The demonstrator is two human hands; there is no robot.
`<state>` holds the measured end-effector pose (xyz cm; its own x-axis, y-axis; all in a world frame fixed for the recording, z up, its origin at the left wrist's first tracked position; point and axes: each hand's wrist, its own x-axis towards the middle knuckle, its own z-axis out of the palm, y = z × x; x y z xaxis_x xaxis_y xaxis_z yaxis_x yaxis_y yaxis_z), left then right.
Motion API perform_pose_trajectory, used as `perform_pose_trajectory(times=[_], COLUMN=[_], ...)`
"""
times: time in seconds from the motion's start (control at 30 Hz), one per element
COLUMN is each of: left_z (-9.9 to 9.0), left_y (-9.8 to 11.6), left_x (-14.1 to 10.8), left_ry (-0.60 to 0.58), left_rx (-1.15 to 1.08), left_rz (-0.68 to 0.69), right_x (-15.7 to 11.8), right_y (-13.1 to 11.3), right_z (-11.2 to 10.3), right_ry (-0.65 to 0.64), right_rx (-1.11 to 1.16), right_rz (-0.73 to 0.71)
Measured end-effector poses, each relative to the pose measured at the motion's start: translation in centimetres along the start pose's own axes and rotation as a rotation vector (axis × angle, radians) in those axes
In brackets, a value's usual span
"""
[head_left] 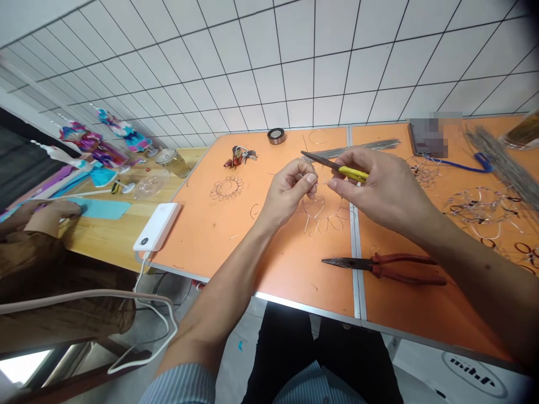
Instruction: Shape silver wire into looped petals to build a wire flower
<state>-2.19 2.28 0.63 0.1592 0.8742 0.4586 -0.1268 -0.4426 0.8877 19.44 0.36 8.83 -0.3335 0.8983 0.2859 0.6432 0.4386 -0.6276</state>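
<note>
My left hand (290, 191) pinches a thin wire piece (324, 225) bent into petal-like loops, which hangs just above the orange table (286, 258). My right hand (383, 185) is closed around small pliers with a yellow handle (352, 173), their dark jaws pointing left over the left hand. The right thumb and a fingertip come near the wire beside the left fingers; whether they touch it I cannot tell. Below the hands lie long-nose pliers with red handles (383, 266). A looped wire ring (227, 188) rests on the table to the left.
At the back are a tape roll (276, 136), a small dark red ornament (241, 157) and straight wires (379, 145). Tangled wire shapes (480, 205) lie right. A white power bank (157, 226) with a cable sits at the left edge. Another person's hand (63, 210) rests farther left.
</note>
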Motion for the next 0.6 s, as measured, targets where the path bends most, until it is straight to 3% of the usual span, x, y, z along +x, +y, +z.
perform_pose_trajectory(times=[0.17,0.33,0.6], left_z=[-0.1,-0.5,-0.6], left_y=[0.3,0.3,0.8], left_x=[0.0,0.2,0.1], left_ry=[0.009,0.042,0.045], left_rx=[0.017,0.033,0.05], left_rz=[0.028,0.061,0.06], right_x=[0.0,-0.1,-0.4], right_y=[0.3,1.4,2.3], right_z=[-2.0,-4.1,-3.6], right_ry=[0.048,0.015,0.008], right_rx=[-0.081,-0.283,-0.37], right_rz=[-0.033,-0.134,-0.268])
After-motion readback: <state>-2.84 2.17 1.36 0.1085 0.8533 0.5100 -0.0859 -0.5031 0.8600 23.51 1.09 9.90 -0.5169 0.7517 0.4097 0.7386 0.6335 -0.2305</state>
